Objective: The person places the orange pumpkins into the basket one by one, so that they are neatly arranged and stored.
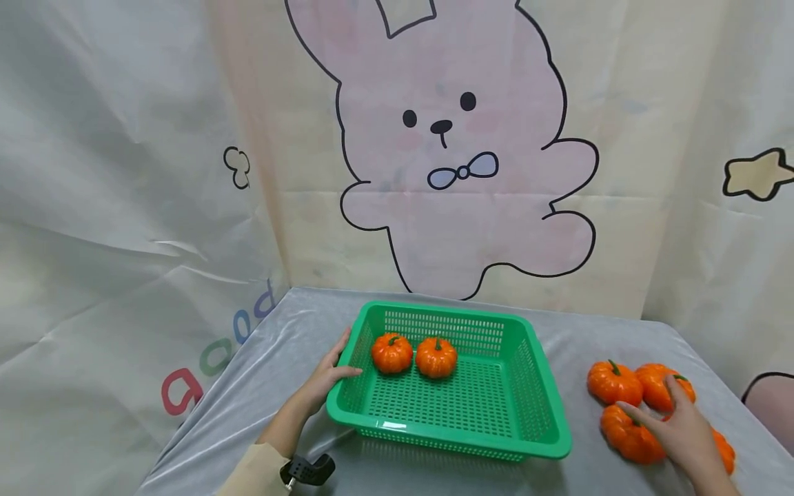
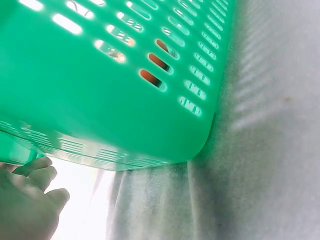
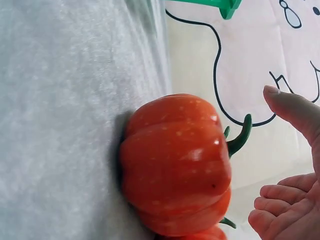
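Note:
A green plastic basket (image 1: 443, 441) with slotted walls stands on the cloth. Two small orange pumpkins (image 1: 392, 353) with green stems sit inside it, toward its left back. My left hand (image 1: 324, 375) holds the basket's left rim, the thumb laid over the edge; in the left wrist view the left hand (image 2: 30, 200) is at the rim. To the right of the basket lies a group of several orange pumpkins (image 1: 629, 434). Spread over this group is my right hand (image 1: 685, 430), partly covering some of them. In the right wrist view its fingers stand apart above a pumpkin (image 3: 177, 165).
Grey cloth (image 1: 577, 344) covers the table. A curtain (image 1: 459, 227) printed with a pink cartoon animal hangs along the back edge, and more curtain (image 1: 124, 207) closes off the left side. A black band (image 1: 307, 470) is on the left wrist.

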Demonstrator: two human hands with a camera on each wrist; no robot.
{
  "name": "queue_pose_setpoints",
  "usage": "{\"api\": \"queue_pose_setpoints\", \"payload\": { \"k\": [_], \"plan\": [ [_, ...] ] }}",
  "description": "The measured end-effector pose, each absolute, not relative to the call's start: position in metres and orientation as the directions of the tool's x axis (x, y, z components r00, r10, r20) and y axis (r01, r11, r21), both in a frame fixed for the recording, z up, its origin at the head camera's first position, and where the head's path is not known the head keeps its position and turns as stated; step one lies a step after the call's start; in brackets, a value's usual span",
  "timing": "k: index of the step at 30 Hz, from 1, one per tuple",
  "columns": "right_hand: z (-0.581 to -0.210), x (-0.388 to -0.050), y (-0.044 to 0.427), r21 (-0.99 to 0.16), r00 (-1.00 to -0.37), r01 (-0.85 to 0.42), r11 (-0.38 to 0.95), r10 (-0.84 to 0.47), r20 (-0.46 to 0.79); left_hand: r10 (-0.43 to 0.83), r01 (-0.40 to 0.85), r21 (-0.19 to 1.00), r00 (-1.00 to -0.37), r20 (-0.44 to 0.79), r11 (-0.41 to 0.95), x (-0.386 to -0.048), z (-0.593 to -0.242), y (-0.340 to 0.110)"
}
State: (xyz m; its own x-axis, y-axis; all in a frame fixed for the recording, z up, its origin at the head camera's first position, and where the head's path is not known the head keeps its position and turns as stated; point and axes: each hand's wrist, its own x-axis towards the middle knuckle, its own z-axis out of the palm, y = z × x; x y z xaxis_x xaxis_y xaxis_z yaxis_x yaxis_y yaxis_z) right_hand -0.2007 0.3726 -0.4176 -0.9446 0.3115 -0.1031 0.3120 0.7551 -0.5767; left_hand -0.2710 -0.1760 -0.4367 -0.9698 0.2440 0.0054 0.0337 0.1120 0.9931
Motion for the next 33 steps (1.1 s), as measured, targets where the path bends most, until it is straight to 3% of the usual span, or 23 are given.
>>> {"api": "queue_pose_setpoints", "payload": {
  "k": [13,24,33],
  "plan": [
    [-0.434,-0.198,0.371,-0.546,-0.918,0.392,0.74,0.356,-0.177,0.239,0.024,0.993,-0.971,-0.004,0.116,-0.271,-0.438,-0.176],
    [-0.444,-0.196,0.368,-0.568,-0.93,0.362,0.739,0.328,-0.166,0.242,0.023,0.993,-0.97,-0.005,0.115,-0.271,-0.438,-0.175],
    [-0.446,-0.197,0.369,-0.458,-0.955,0.295,0.839,0.252,-0.154,0.236,0.025,0.993,-0.972,-0.003,0.114,-0.271,-0.437,-0.176]
  ]
}}
